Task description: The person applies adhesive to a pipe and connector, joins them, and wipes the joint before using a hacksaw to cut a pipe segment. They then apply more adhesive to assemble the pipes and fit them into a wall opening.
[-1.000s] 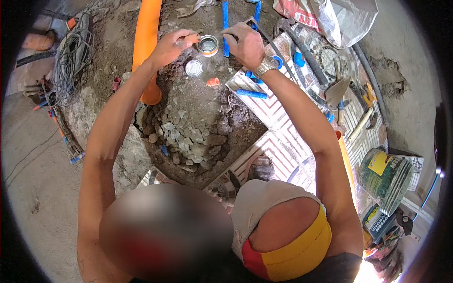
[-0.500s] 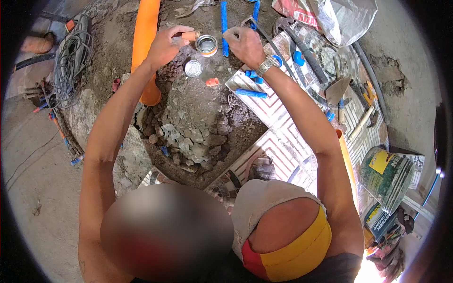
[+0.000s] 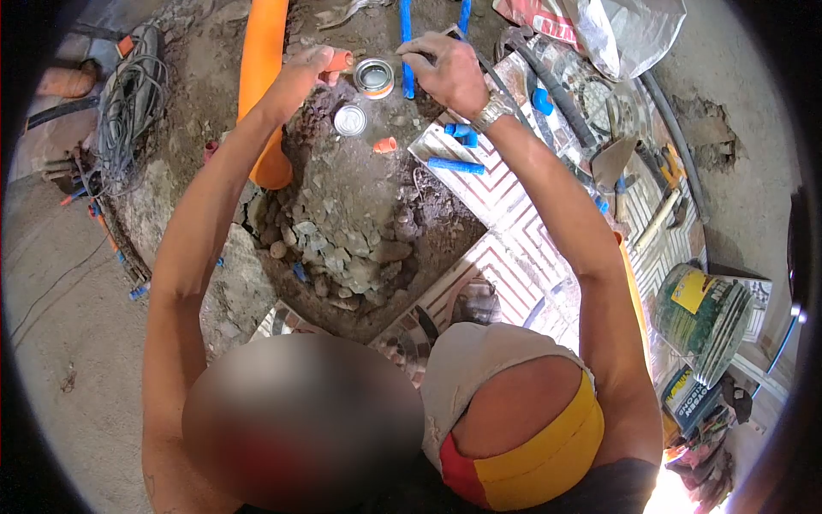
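In my left hand [image 3: 301,79] is a short orange pipe fitting [image 3: 339,60], gripped by the fingertips with its end facing right. Right beside it, an open metal can [image 3: 374,78] with an orange band stands on the dirt. Its round lid [image 3: 350,121] lies just below, and a second small orange fitting [image 3: 385,146] rests nearby. My right hand [image 3: 447,75], with a watch at the wrist, is over the lower part of a blue pipe [image 3: 407,51]. Thumb and forefinger are drawn close together; whatever they may pinch is too small to make out.
A large orange pipe [image 3: 264,77] lies left of the dug-out dirt. Blue pipe pieces [image 3: 455,167], a trowel [image 3: 613,164] and other tools lie on patterned tiles at right. A green bucket [image 3: 700,325], a cable coil [image 3: 133,111] and a plastic sack [image 3: 616,34] surround the spot.
My left hand has turned the orange fitting and drawn it slightly up and left of the can. My right hand has shifted a little, its fingers stretching further left.
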The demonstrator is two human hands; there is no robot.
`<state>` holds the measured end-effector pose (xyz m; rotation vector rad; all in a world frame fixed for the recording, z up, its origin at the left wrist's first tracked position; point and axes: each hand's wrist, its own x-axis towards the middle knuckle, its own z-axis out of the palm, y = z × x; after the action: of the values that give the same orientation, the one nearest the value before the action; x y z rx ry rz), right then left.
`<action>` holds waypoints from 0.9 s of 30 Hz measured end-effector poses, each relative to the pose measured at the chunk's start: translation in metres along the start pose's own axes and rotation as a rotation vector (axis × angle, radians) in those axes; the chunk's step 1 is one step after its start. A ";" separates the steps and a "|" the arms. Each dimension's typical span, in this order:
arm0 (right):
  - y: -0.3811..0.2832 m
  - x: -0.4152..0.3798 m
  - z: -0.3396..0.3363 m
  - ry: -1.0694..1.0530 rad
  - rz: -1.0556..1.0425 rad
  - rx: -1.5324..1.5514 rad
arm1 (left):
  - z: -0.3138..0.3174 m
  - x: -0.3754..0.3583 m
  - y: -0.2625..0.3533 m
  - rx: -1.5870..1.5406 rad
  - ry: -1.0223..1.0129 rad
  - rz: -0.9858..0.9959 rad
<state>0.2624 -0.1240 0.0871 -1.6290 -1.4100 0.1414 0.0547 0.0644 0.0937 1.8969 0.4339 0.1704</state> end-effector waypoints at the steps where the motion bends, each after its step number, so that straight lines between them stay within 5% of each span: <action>1: -0.001 0.003 -0.002 -0.001 0.002 0.000 | 0.002 0.001 -0.003 -0.078 -0.006 -0.078; 6: -0.013 0.009 -0.014 0.054 -0.350 -0.315 | -0.001 0.004 -0.004 -0.223 0.005 -0.277; 9: -0.015 0.004 -0.011 0.035 -0.313 -0.333 | -0.010 0.000 0.008 0.129 -0.010 -0.253; 12: -0.013 0.002 -0.008 0.001 -0.283 -0.253 | -0.004 -0.006 0.009 0.376 0.071 0.010; 14: -0.017 0.000 -0.007 0.021 -0.201 -0.106 | 0.003 -0.012 0.009 0.297 0.166 0.196; 16: -0.013 -0.001 -0.011 -0.087 0.093 -0.015 | -0.004 -0.018 0.017 0.343 0.122 0.076; 18: -0.003 0.001 -0.018 -0.101 0.106 0.016 | 0.000 -0.026 0.023 0.483 0.178 0.267; 19: 0.003 -0.002 -0.023 -0.181 0.239 0.292 | 0.000 -0.024 0.012 0.479 0.178 0.271; 21: 0.015 -0.009 -0.020 -0.194 0.477 0.718 | 0.003 -0.024 -0.017 0.109 0.274 0.136; 27: 0.016 -0.030 -0.043 -0.016 0.723 0.923 | 0.047 -0.065 -0.033 0.278 0.282 -0.091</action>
<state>0.2903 -0.1708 0.0856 -1.2332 -0.5231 1.0531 0.0029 0.0084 0.0520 2.1281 0.7666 0.3343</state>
